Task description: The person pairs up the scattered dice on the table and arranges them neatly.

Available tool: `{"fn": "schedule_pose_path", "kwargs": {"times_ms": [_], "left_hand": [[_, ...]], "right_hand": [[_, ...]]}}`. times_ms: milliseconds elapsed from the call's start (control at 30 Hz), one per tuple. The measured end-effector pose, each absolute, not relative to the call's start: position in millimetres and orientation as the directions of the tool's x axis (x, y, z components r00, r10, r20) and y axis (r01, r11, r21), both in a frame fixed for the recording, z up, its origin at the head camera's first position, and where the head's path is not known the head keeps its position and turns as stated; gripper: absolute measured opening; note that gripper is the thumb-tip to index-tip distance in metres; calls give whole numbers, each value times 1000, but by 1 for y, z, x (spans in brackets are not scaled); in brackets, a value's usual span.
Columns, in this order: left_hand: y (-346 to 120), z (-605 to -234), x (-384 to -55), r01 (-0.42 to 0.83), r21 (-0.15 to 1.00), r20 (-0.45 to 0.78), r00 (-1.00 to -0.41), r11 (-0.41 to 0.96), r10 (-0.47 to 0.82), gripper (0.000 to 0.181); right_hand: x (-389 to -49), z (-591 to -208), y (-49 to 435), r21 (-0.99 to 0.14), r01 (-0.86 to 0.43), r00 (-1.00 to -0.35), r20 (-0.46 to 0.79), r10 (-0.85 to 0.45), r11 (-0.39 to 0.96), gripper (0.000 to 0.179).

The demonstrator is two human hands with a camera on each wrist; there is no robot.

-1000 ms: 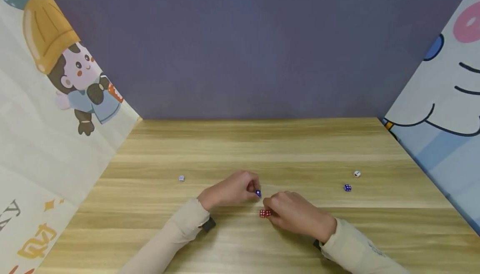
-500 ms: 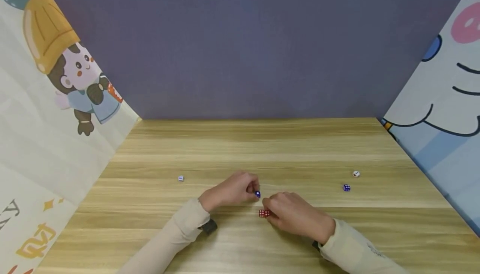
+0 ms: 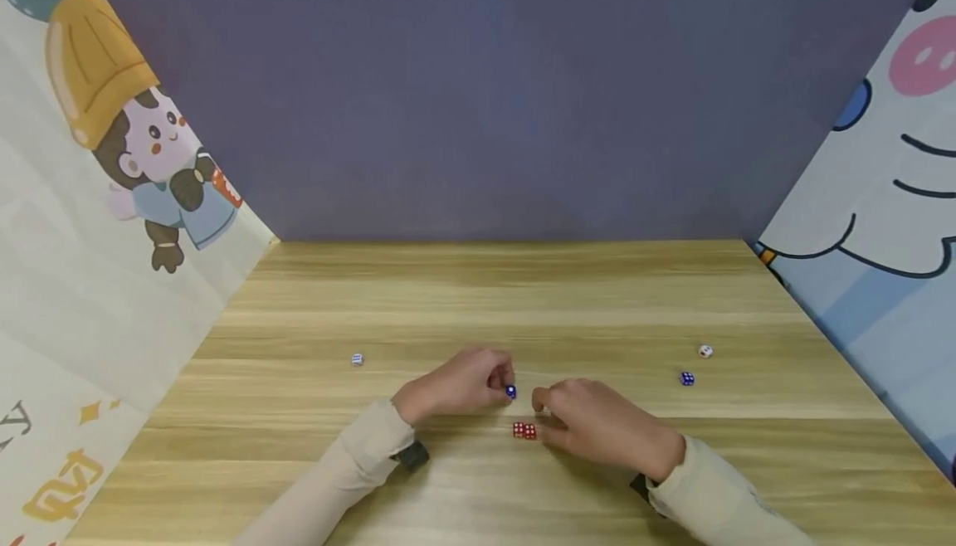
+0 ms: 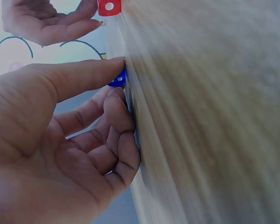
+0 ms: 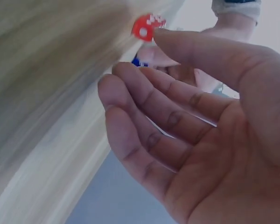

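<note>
My left hand (image 3: 465, 382) pinches a blue die (image 3: 511, 392) between thumb and fingers, low at the tabletop. In the left wrist view that blue die (image 4: 117, 80) shows between the thumb and a curled finger. Two red dice (image 3: 524, 431) sit side by side on the table, just nearer to me. Beside them my right hand (image 3: 603, 428) is spread, thumb and index finger parted with nothing between them. Its thumb tip lies close to the right-hand red die; in the right wrist view the thumb overlaps the edge of the red dice (image 5: 144, 29), and contact cannot be told.
On the wooden table (image 3: 448, 297), a white die (image 3: 358, 359) lies to the left. Another white die (image 3: 705, 351) and a blue die (image 3: 687, 378) lie to the right. A dark panel (image 3: 478, 98) rises behind the table, with printed cloths on both sides.
My right hand has let go of the red dice, its fingers parting as it shifts slightly right. My left hand still holds the blue die in place. The head view has moved slightly.
</note>
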State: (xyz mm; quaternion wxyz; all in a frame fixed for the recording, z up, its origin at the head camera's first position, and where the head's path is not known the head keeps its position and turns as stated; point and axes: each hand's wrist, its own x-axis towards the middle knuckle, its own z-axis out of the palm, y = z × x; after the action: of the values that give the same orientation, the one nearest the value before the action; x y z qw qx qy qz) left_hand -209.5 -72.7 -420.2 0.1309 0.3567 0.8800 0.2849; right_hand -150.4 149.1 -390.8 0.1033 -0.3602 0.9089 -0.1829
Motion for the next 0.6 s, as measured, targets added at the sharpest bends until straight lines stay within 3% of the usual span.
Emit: {"fn": "schedule_pose_path", "kwargs": {"times_ms": [133,433,600], "left_hand": [[-72,-420,-209,551,597,-30,-710,582,703,13],[-72,-421,-209,554,607,-20,-705,569,708,13],[-72,-424,-209,558,614,-5,-705,559,709,13]], "right_hand": [[-148,-387,165,-425,-560,-767,-59,-639,711,18],[-150,-388,211,-460,-419,-875,-26,-483,783,15],[-160,-391,242,-412,-369,-915,1,-404,833,18]]}}
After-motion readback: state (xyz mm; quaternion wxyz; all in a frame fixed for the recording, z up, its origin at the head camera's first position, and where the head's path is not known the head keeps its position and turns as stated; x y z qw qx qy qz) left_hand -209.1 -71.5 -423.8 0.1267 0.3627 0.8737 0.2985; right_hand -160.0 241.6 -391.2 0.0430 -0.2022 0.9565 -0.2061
